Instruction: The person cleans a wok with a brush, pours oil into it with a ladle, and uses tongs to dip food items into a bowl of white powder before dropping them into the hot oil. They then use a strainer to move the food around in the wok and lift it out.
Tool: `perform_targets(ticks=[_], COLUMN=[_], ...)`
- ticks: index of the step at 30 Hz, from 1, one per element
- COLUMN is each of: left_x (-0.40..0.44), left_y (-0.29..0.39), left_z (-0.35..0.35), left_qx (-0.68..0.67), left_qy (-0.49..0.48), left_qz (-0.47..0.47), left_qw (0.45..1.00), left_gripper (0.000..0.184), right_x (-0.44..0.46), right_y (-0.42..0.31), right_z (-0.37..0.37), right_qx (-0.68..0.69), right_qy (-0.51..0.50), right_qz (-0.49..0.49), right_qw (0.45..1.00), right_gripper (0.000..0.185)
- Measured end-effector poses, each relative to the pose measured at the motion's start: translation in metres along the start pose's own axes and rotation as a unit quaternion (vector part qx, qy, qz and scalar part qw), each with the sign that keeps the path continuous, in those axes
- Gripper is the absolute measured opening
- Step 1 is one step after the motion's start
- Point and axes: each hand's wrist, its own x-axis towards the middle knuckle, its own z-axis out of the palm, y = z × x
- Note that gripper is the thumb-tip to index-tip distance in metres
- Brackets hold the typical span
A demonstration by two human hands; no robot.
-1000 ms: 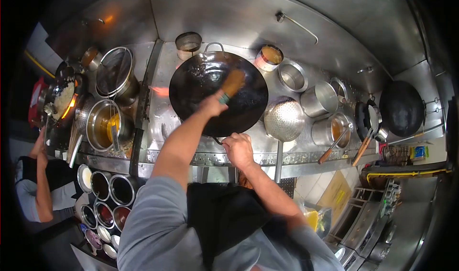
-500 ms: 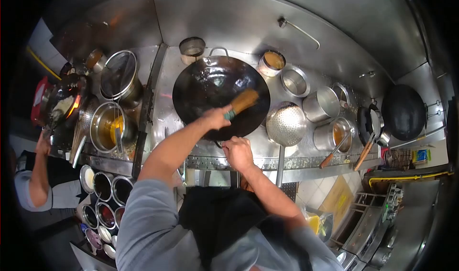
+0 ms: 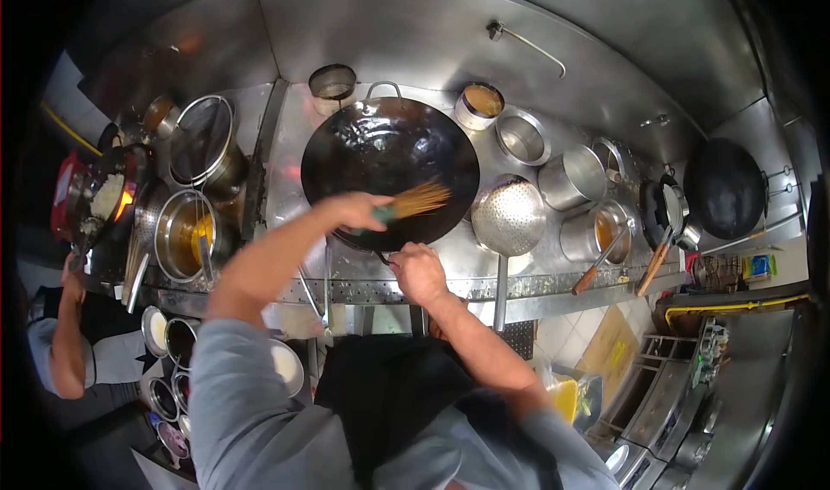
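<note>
My left hand (image 3: 356, 210) is closed around the green-wrapped handle of a bamboo wok brush (image 3: 421, 200). The brush's tan bristles point right, over the lower inside of a large black wok (image 3: 389, 144); whether they touch the metal I cannot tell. At the wok's near edge, my right hand (image 3: 418, 273) is closed on the small loop handle (image 3: 385, 257), most of which the fingers hide. Just right of the wok lies a perforated ladle (image 3: 510, 217), its long handle toward me.
Behind the wok stand a strainer-topped pot (image 3: 333, 84) and a can of brownish liquid (image 3: 481, 103). Metal pots (image 3: 571, 179) line the right. Left are a pot of yellow oil (image 3: 183, 235) and a sieve (image 3: 201, 140). A co-worker's hand (image 3: 74, 270) holds a pan of rice over flame.
My left hand and the brush have moved left and slightly down inside the wok, and the bristles now point more level. My right hand stays at the loop handle. The view has shifted slightly.
</note>
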Motion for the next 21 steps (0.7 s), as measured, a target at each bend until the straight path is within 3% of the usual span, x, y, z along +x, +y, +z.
perform_targets(ticks=[1,2,3,5,6,8,10,12,13,14,15,17,19,20,21], left_x=[-0.015,-0.022,-0.037,-0.046,-0.045,-0.031,0.014,0.039,0.043,0.052,0.035,0.020,-0.013,-0.001,-0.016], left_y=[-0.025,-0.063,-0.067,-0.051,-0.034,-0.020,-0.030,-0.008,0.005,0.013,0.044,0.040,0.010,-0.047,-0.052], left_z=[-0.022,-0.040,-0.082,-0.129,-0.132,-0.119,-0.070,-0.018,-0.002,0.026,0.021,0.016,-0.025,-0.031,-0.070], left_qx=[0.174,0.284,0.175,0.179,0.182,0.091,0.024,-0.052,0.048,-0.040,-0.249,-0.080,0.096,0.235,0.191], left_qy=[0.027,0.106,0.102,0.231,0.336,0.393,0.377,0.300,0.202,0.193,0.062,0.053,0.031,0.116,0.108], left_qz=[0.025,-0.030,-0.166,-0.267,-0.261,-0.282,-0.261,-0.258,-0.181,-0.084,-0.091,-0.026,-0.019,-0.042,-0.185], left_qw=[0.984,0.953,0.965,0.918,0.886,0.870,0.889,0.917,0.961,0.977,0.962,0.995,0.995,0.964,0.958], left_gripper=[0.079,0.068,0.055,0.050,0.053,0.063,0.072,0.073,0.082,0.081,0.080,0.080,0.076,0.075,0.070], right_x=[-0.002,0.000,0.001,-0.001,-0.003,-0.002,-0.004,-0.007,-0.004,-0.002,-0.005,-0.004,-0.006,-0.005,-0.005], right_y=[-0.001,0.000,0.000,0.000,0.000,0.000,0.000,-0.001,0.001,0.000,-0.003,-0.007,-0.005,-0.003,-0.002], right_z=[-0.002,-0.004,-0.005,-0.003,-0.001,0.000,-0.001,-0.001,-0.003,-0.003,-0.001,-0.001,0.003,0.002,0.002], right_qx=[0.000,-0.002,-0.014,-0.025,-0.016,-0.009,0.022,0.021,0.019,0.019,0.015,0.000,-0.004,-0.012,-0.012], right_qy=[-0.005,-0.007,-0.015,-0.022,-0.007,0.006,0.032,0.024,0.018,0.018,0.023,0.030,0.027,0.026,0.026], right_qz=[0.002,0.001,0.002,0.005,0.005,-0.003,-0.002,-0.010,-0.018,-0.019,-0.009,0.006,0.006,-0.001,-0.001], right_qw=[1.000,1.000,1.000,0.999,1.000,1.000,0.999,0.999,0.999,0.999,1.000,1.000,1.000,1.000,1.000], right_gripper=[0.014,0.014,0.014,0.014,0.013,0.013,0.010,0.010,0.010,0.010,0.010,0.009,0.011,0.012,0.012])
